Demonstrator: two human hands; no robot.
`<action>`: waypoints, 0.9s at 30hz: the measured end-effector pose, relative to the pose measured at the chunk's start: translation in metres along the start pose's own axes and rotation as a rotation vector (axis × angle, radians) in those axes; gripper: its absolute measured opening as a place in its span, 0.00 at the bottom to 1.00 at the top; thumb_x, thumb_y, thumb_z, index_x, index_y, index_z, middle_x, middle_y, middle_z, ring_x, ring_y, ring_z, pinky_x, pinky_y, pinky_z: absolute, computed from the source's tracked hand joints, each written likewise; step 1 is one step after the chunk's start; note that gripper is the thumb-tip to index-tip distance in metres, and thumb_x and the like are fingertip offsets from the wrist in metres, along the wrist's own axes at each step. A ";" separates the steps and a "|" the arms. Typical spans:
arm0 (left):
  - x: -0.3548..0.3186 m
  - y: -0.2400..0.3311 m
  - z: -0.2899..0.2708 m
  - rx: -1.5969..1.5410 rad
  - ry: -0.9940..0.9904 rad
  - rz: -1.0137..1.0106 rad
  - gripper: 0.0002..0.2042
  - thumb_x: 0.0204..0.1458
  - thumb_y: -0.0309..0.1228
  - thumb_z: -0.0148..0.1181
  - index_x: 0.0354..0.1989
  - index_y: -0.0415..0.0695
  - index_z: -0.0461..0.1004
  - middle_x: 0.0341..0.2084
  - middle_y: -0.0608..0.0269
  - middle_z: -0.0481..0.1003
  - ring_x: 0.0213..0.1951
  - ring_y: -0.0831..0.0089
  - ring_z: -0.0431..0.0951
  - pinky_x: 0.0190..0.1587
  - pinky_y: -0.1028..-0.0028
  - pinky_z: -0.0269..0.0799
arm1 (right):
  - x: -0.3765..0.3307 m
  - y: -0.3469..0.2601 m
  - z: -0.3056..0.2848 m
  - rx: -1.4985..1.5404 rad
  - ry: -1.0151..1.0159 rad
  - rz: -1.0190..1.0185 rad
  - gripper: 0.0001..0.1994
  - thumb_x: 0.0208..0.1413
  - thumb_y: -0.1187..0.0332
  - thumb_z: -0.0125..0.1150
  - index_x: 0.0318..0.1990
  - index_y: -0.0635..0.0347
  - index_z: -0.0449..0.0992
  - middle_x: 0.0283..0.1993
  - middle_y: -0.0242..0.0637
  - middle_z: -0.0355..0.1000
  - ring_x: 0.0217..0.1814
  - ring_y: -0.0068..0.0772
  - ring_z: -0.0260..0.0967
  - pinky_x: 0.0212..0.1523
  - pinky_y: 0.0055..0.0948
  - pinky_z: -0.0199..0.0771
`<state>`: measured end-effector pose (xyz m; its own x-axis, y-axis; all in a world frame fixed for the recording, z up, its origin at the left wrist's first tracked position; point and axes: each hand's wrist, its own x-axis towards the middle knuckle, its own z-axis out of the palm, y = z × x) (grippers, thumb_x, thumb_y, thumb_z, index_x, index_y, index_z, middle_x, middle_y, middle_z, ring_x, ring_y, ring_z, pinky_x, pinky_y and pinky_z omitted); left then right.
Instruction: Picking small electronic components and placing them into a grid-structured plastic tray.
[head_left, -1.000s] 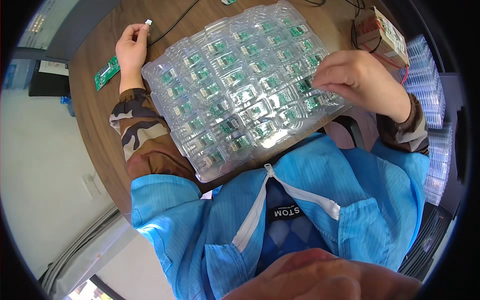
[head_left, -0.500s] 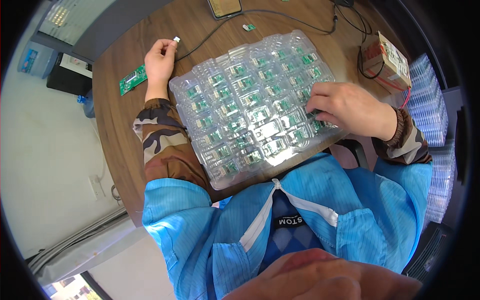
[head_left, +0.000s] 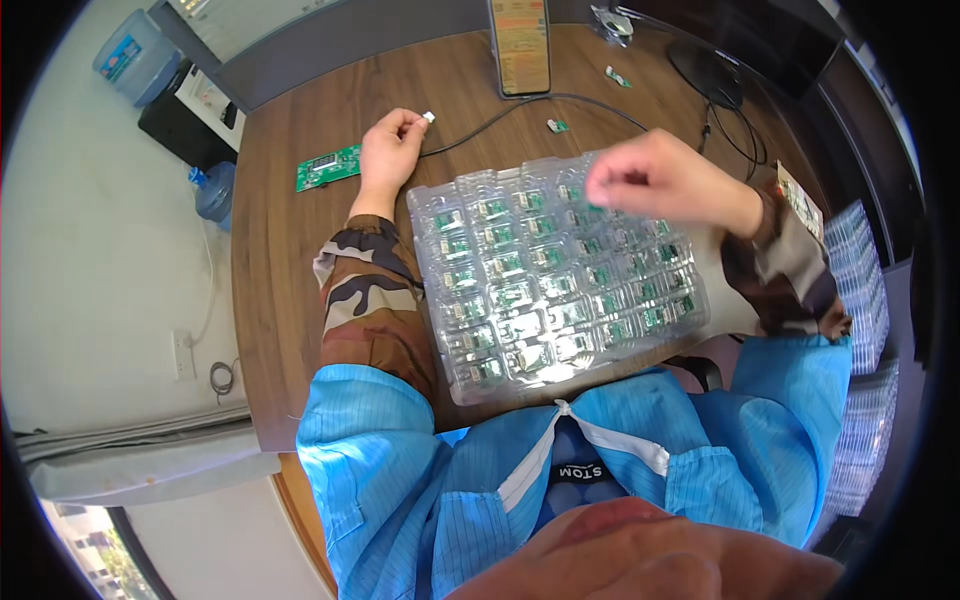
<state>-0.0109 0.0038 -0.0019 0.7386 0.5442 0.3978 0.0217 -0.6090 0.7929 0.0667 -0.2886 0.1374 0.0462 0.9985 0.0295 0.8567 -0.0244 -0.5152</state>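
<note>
My left hand (head_left: 390,158) rests on the table beyond the tray's left corner, its thumb and forefinger closed on a small white connector (head_left: 429,117). A long green circuit board (head_left: 325,169) lies just left of that hand. In front of me a clear plastic tray (head_left: 460,386) holds rows of small green circuit boards (head_left: 507,264), one to a pocket. My right hand (head_left: 680,182), smeared by motion, hovers over the tray's far right part. Its fingers are bent together; a bit of green shows by the fingertips, but I cannot make out whether they hold it.
A phone-like device (head_left: 521,48) stands upright at the back, a black cable (head_left: 560,97) running past it. Loose small boards (head_left: 557,126) lie beyond the tray. Rightward are a monitor base (head_left: 705,72), a cardboard box (head_left: 800,202) and stacked clear trays (head_left: 858,285).
My right hand has lifted from the tray's near right pockets and moved to its far side. The left hand keeps its pinch on the connector. The whole view has shifted, showing more of the table's back.
</note>
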 end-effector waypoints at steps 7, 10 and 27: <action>0.000 0.004 0.000 -0.021 0.030 0.000 0.06 0.44 0.32 0.54 0.24 0.44 0.73 0.16 0.71 0.69 0.18 0.77 0.65 0.23 0.78 0.61 | 0.086 0.026 0.007 0.698 0.017 0.387 0.05 0.50 0.71 0.54 0.31 0.63 0.70 0.26 0.33 0.68 0.24 0.20 0.67 0.25 0.15 0.69; 0.000 0.017 -0.001 -0.031 0.032 -0.005 0.06 0.44 0.32 0.54 0.24 0.44 0.73 0.16 0.70 0.69 0.18 0.76 0.65 0.23 0.78 0.61 | 0.110 0.046 0.013 0.650 0.090 0.369 0.05 0.49 0.71 0.54 0.32 0.63 0.71 0.26 0.33 0.69 0.24 0.20 0.67 0.26 0.15 0.70; 0.002 0.020 -0.006 -0.029 0.044 -0.050 0.06 0.43 0.32 0.54 0.22 0.43 0.73 0.13 0.70 0.70 0.16 0.75 0.65 0.20 0.77 0.60 | 0.179 0.067 0.042 0.440 0.311 0.396 0.07 0.44 0.75 0.56 0.32 0.67 0.74 0.26 0.35 0.72 0.24 0.19 0.68 0.28 0.13 0.70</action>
<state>-0.0132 -0.0039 0.0169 0.7064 0.5993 0.3767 0.0378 -0.5634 0.8253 0.1109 -0.1097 0.0726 0.5165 0.8560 -0.0217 0.4581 -0.2977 -0.8376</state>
